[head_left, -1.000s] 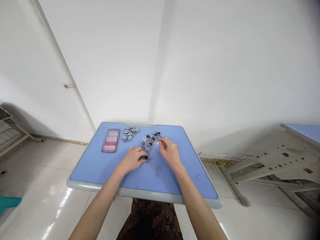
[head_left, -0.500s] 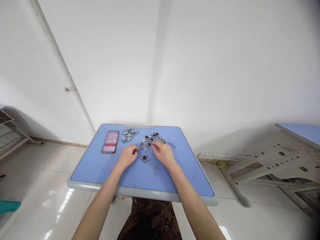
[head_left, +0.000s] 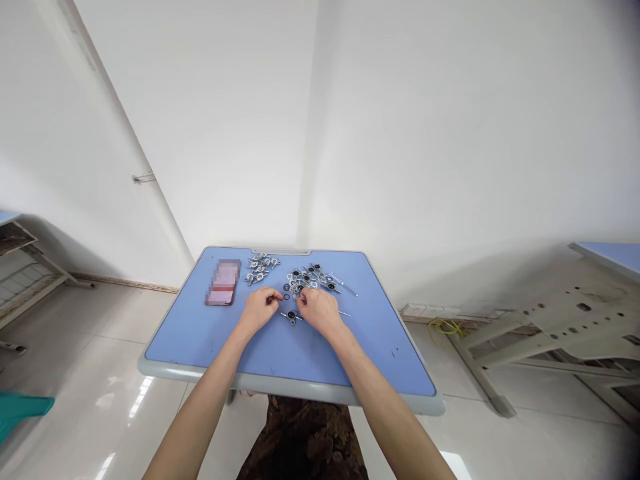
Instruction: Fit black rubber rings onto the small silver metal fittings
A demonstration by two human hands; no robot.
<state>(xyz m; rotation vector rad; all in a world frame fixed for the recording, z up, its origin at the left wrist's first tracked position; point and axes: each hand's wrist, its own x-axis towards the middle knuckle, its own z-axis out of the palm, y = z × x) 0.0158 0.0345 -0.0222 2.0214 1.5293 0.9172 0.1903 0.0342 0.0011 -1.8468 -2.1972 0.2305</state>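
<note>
On the blue desk (head_left: 200,340) my left hand (head_left: 260,308) rests with its thumb and fingers drawn together. Its fingertips are beside a small black ring (head_left: 287,297). My right hand (head_left: 320,309) is pinched at the near edge of a pile of metal parts with black round centres (head_left: 307,278); what its fingers hold, if anything, is too small to make out. Between and just below the hands lies a single metal part with a black round centre (head_left: 291,315). Farther back on the left sits a group of similar metal parts with pale centres (head_left: 261,267).
A phone (head_left: 223,283) lies at the desk's left. Thin metal rods (head_left: 345,285) lie right of the pile. Another desk (head_left: 610,260) stands to the right, with a yellow cable (head_left: 445,328) on the floor near it. A teal stool (head_left: 23,408) is at lower left.
My right hand has moved left and slightly down, nearer the black ring and my left hand. My left hand has barely moved. The whole view has shifted slightly.
</note>
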